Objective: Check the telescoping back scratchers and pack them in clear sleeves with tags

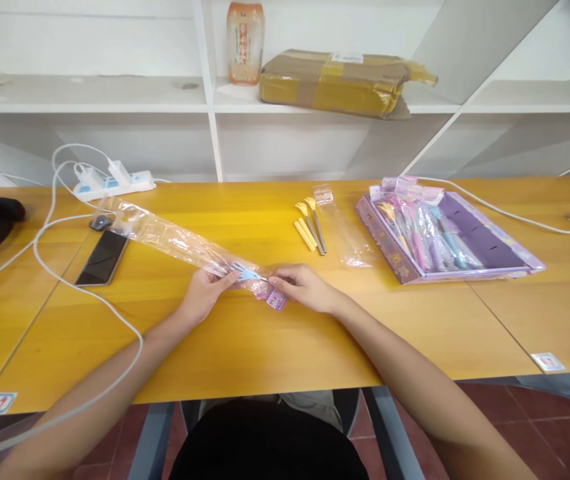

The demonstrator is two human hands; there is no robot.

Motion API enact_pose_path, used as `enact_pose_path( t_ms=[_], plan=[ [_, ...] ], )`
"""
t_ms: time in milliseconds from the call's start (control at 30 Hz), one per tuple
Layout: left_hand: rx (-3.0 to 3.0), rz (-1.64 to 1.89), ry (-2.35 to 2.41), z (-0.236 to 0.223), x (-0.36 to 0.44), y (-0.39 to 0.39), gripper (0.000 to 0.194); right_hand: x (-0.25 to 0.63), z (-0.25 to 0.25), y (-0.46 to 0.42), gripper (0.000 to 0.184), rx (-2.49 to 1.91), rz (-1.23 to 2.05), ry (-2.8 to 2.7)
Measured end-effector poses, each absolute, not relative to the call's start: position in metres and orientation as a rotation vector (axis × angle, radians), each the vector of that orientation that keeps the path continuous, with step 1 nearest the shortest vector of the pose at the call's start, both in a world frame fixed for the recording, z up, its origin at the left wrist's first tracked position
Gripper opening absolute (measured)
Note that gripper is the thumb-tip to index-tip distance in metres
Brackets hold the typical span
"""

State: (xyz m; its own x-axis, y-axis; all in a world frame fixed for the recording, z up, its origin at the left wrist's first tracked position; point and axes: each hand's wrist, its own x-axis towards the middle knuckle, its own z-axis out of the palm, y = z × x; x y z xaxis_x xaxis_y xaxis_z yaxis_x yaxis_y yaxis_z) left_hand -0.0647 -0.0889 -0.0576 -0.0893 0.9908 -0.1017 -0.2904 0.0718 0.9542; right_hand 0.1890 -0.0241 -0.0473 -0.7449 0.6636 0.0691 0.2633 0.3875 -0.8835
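Note:
In the middle of the table, a light-blue hand-shaped back scratcher [246, 272] spans the gap between my two hands. My left hand [207, 292] is closed, its thumb on the blue head, with a long clear plastic bag [165, 233] stretching from it to the upper left. My right hand [305, 285] pinches the thin stem end; most of the stem is hidden by the fingers. Under the fingers hangs a small purple-and-pink tag [275, 299]. Beyond my right hand lie two yellow back scratchers [311, 227] with metal rods and yellow handles, beside an empty clear bag [342, 227].
A purple display box [495, 257] at right holds several bagged back scratchers [429, 237]. At left lie a phone [102, 259], a white power strip [115, 185] and a loose white cable [89, 300]. A taped carton [335, 83] and an orange package [245, 43] occupy the shelf.

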Motion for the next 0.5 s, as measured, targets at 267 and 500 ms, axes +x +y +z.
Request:
enact_pose_path(
  t_ms=[267,500],
  plan=[
    [0.697,1.763,1.116,-0.046,-0.085,-0.074,0.041,0.195,-0.051,-0.022,0.032,-0.854,1.569,-1.95],
    [0.617,1.778,1.122,-0.05,-0.1,-0.064,0.036,0.199,-0.052,-0.017,0.031,-0.735,1.66,-1.744]
  ],
)
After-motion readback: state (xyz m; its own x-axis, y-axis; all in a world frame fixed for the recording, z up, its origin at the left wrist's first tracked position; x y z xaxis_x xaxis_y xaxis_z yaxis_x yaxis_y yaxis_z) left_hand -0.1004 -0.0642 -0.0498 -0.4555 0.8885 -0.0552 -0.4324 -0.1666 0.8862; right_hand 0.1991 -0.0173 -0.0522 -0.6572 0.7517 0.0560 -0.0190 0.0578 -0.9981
